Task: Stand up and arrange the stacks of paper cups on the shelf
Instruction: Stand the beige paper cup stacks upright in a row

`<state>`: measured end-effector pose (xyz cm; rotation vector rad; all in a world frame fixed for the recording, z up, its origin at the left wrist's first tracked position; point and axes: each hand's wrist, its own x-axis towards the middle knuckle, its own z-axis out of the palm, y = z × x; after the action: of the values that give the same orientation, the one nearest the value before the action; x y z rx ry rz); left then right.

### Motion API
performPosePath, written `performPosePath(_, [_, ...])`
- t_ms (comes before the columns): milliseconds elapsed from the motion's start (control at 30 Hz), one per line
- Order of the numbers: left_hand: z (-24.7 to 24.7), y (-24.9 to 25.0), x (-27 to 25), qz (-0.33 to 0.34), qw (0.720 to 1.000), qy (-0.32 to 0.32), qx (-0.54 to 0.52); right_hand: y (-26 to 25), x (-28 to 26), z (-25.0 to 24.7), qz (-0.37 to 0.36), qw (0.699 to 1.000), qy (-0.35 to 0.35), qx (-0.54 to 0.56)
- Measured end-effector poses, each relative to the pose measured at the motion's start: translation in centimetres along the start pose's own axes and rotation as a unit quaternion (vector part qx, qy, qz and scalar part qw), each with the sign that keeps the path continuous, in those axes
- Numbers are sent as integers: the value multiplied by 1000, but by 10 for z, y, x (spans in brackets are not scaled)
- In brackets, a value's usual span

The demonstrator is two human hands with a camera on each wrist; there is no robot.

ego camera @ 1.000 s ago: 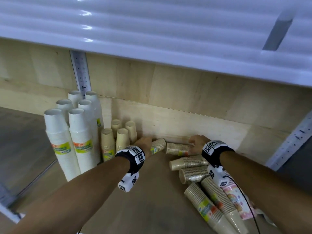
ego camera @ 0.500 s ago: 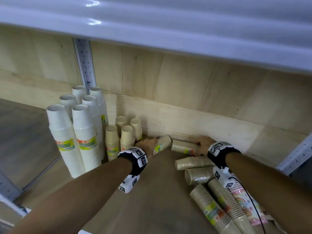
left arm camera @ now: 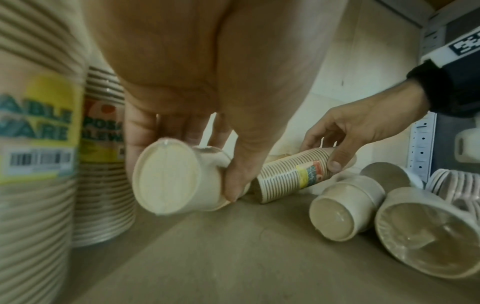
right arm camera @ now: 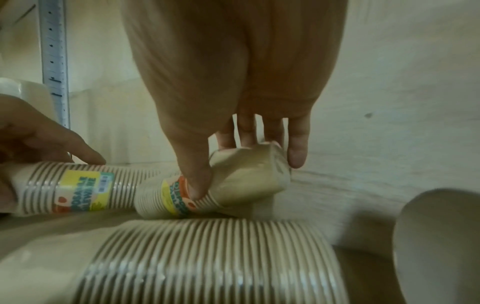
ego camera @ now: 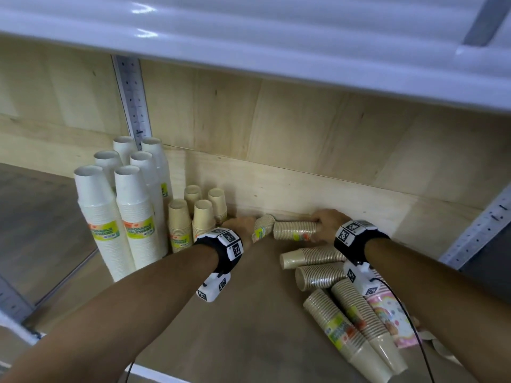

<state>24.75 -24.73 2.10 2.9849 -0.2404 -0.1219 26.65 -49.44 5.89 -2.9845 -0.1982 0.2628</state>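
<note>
Two tan paper cup stacks lie by the shelf's back wall. My left hand (ego camera: 240, 225) (left arm camera: 187, 164) grips the base end of the left stack (ego camera: 262, 229) (left arm camera: 168, 176), which is tilted. My right hand (ego camera: 327, 225) (right arm camera: 246, 174) grips the right stack (ego camera: 294, 230) (right arm camera: 161, 201) at its base end, thumb on the label. Several tan stacks (ego camera: 193, 217) stand upright left of my left hand. Beside them stand tall white stacks (ego camera: 132, 217). More tan stacks (ego camera: 312, 255) (ego camera: 345, 327) lie on the shelf board under my right forearm.
The wooden back wall (ego camera: 304, 183) is right behind both hands. A white shelf (ego camera: 249, 37) hangs overhead. A pink patterned pack (ego camera: 387, 316) lies at the right. Metal uprights (ego camera: 132, 92) (ego camera: 481, 230) flank the bay. Bare shelf board (ego camera: 235, 327) lies between my forearms.
Both hands have kept their hold on the two stacks by the back wall. The left stack now tilts slightly more steeply. The view has shifted a little.
</note>
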Motion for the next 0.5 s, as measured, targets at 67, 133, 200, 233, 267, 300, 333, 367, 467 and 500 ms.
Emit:
performPosePath(67, [-11,4,-3,-7,1000,-4,-9,-3,-6,-7,-4,1000,14,0])
performPosePath(133, [-22,6,-5,-14,1000,-6,-12,-7,-12,-13,-8,1000,29,3])
performPosePath(200, [-36,6,-9,-10,1000,5,-8,-13,-19,-20,-10,999,44,18])
performPosePath(233, [-41,6,-12,-9,1000,10,-16,-17,-21,-23,-12,998,50,29])
performPosePath(267, [-46,5,-14,-5,1000,16,-26,-20,-24,-26,-15,998,55,40])
performPosePath(300, [-50,5,-17,-5,999,19,-37,-23,-26,-29,-20,997,60,49])
performPosePath(333, [-53,4,-19,-5,998,30,-46,-28,-30,-32,-23,996,66,56])
performPosePath(367, [-58,4,-23,-5,998,47,-49,-33,-34,-34,-28,995,75,62])
performPosePath(467, [-70,3,-36,-1,994,87,-73,-50,-43,-41,-42,992,95,70])
performPosePath(500, [-75,2,-41,-2,993,85,-84,-56,-47,-42,-50,991,99,70])
